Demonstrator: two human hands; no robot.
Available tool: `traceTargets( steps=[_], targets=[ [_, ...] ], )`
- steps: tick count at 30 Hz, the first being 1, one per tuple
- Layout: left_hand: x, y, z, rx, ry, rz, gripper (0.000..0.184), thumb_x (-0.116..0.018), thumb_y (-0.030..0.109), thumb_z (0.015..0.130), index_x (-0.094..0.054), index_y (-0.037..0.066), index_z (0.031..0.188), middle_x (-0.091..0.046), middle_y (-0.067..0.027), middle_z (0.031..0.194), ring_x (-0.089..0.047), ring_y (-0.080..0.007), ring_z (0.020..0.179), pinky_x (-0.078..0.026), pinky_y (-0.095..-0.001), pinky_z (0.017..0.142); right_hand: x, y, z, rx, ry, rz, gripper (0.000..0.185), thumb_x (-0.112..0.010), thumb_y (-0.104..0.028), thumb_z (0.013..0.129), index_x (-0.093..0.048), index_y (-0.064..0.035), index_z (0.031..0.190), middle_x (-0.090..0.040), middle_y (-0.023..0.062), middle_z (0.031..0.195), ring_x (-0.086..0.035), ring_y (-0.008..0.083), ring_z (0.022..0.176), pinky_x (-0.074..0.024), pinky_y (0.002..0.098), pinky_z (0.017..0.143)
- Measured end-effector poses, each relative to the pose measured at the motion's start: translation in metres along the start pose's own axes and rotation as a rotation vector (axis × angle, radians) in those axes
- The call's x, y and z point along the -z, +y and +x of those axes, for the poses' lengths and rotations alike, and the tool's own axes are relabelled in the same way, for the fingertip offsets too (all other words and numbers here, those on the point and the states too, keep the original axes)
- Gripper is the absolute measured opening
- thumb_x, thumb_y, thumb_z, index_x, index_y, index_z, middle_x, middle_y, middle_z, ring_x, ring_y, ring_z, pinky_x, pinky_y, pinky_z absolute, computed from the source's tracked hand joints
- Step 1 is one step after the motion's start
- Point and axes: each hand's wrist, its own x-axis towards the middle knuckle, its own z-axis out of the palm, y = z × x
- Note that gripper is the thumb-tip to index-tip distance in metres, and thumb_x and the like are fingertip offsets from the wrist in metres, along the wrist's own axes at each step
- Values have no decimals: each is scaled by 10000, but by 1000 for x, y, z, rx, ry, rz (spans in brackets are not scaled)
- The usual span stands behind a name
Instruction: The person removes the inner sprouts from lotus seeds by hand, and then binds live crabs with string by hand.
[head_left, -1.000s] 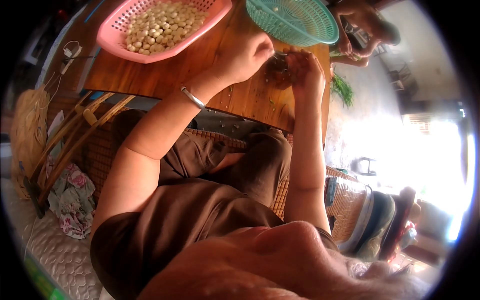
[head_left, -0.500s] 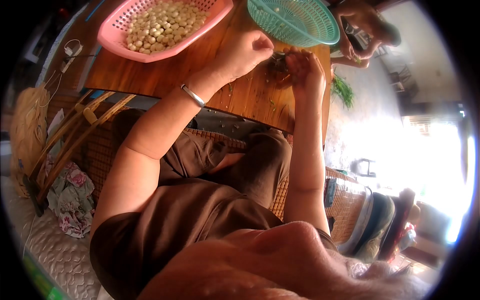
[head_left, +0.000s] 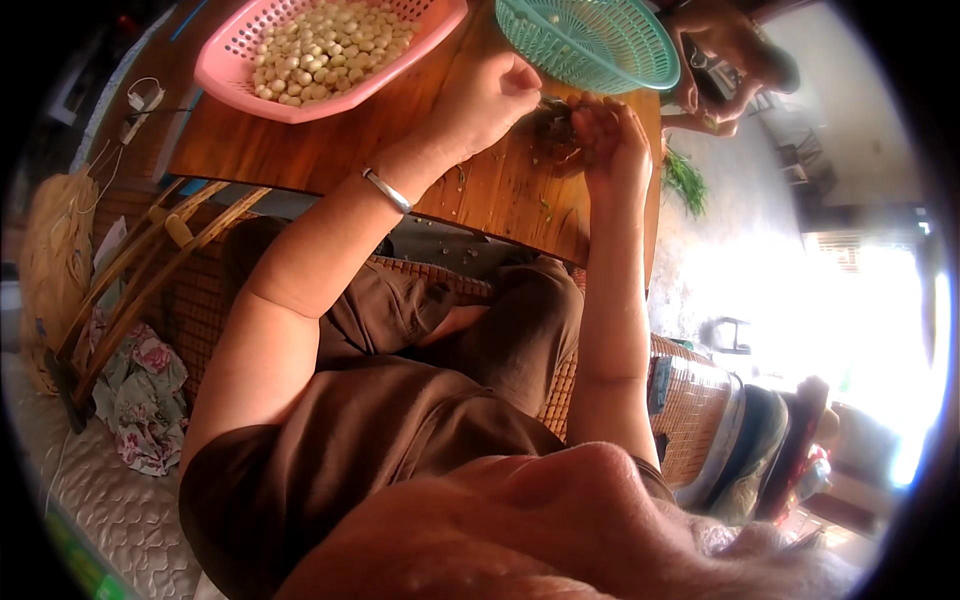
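My left hand point(head_left: 500, 95), with a silver bangle point(head_left: 386, 190) on its forearm, is raised over the wooden table, its thumb and fingers pinched together. Whatever it pinches is too small or hidden to name. To its right, my right hand point(head_left: 612, 140) has its fingers curled, palm towards the left hand. A small dark thing point(head_left: 553, 118) shows between the two hands; its kind is unclear, and I cannot see whether it lies in the right fingers or behind them. Beyond the hands, a green openwork plastic basket point(head_left: 655, 70) stands at the table's far edge.
A pink basket point(head_left: 300, 113) at the far left holds many pale round pieces. Small green scraps dot the wooden table point(head_left: 400, 140). Another person point(head_left: 735, 60) sits beyond the right corner. Green stalks point(head_left: 685, 183) lie on the floor. Wooden crutches point(head_left: 150, 270) lean at left.
My left hand has shifted slightly up and to the left, widening the gap to my right hand. The right hand has barely moved.
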Motion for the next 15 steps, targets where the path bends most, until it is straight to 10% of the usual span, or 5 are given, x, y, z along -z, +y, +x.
traceTargets(
  steps=[15],
  targets=[
    [2, 16, -6, 52, -44, 155, 115, -654, 93, 880, -628, 35, 975, -624, -4, 882, -602, -100, 844, -503, -242, 770, -10, -4, -5, 42, -41, -11, 193, -504, -156, 997, -560, 20, 1053, -665, 217, 1009, -680, 308, 911, -580, 368, 804]
  ],
)
